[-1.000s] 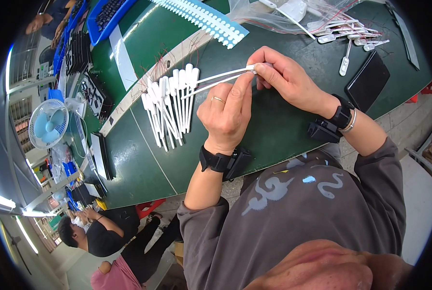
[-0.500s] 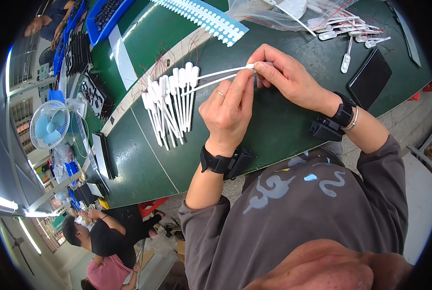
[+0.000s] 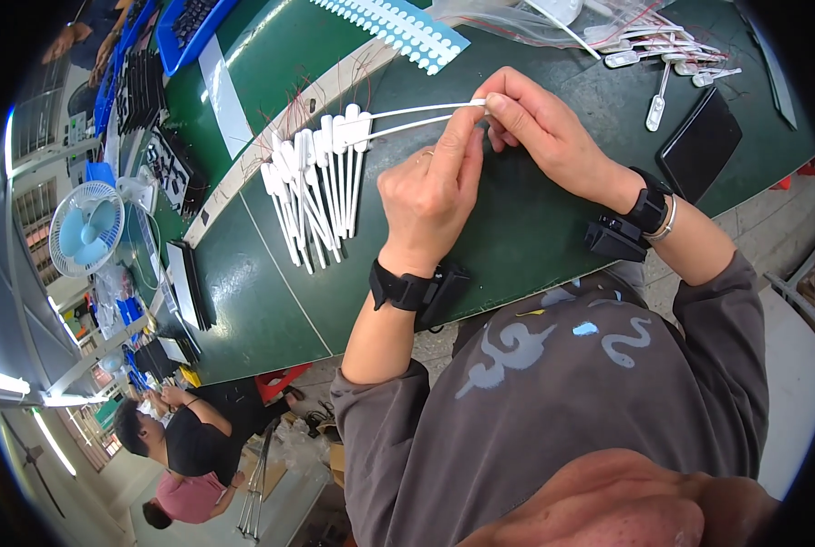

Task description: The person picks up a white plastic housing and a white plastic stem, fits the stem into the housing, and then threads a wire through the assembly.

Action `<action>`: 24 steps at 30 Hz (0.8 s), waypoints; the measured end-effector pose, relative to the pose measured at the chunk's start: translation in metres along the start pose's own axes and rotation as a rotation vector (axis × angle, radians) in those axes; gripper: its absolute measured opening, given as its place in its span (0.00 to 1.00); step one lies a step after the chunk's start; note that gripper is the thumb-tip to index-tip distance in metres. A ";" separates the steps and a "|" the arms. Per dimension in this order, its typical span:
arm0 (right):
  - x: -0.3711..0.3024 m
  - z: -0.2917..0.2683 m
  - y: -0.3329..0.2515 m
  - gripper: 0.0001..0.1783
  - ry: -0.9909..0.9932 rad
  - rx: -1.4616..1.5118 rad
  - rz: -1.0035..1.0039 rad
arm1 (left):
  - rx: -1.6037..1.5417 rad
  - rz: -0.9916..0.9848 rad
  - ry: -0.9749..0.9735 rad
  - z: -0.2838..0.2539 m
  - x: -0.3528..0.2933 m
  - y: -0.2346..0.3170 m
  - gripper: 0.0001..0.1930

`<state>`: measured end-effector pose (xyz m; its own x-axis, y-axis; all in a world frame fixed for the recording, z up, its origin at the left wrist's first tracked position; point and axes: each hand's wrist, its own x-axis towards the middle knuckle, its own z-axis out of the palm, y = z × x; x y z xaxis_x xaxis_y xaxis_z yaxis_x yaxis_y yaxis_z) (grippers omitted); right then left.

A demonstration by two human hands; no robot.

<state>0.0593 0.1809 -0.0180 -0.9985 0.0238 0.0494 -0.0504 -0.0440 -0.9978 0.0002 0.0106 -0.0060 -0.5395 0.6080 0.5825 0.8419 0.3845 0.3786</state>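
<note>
Two thin white stems (image 3: 417, 111) stretch from my fingers leftward toward a fanned group of white paddle-headed sticks (image 3: 339, 173) on the green table. My right hand (image 3: 549, 137) pinches the stems' near ends between thumb and fingers. Beside it, my left hand (image 3: 430, 187) is closed, its thumb and forefinger meeting at the same ends. Whether the stems' far ends belong to heads in the group cannot be made out, since they overlap there. Thin red wires rise from behind the group.
More white sticks with red wires (image 3: 672, 55) lie at the far right near a clear plastic bag (image 3: 508, 23). A black flat device (image 3: 701, 146) rests to the right. A pale blue sheet with white tabs (image 3: 398, 32) lies at the back. Left stand a fan (image 3: 87, 228) and blue tray (image 3: 198, 27).
The view has shifted a little. Both hands and the stems' near ends sit slightly higher in the picture, and the hands stay together on the stems.
</note>
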 end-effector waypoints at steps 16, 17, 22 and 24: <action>-0.003 0.004 0.004 0.12 0.072 0.053 -0.047 | -0.061 -0.053 0.049 0.010 0.004 0.003 0.14; -0.003 0.004 0.002 0.13 0.072 0.035 -0.063 | -0.035 -0.013 0.065 0.010 0.004 0.002 0.13; -0.001 -0.003 -0.002 0.13 0.129 0.050 -0.208 | -0.350 -0.155 0.267 0.003 -0.003 0.019 0.14; 0.001 -0.004 -0.003 0.13 0.115 0.015 -0.218 | -0.568 -0.372 0.233 0.003 0.001 0.028 0.14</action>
<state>0.0588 0.1855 -0.0155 -0.9550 0.1475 0.2572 -0.2657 -0.0405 -0.9632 0.0232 0.0243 0.0027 -0.8310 0.3186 0.4559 0.5024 0.0780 0.8611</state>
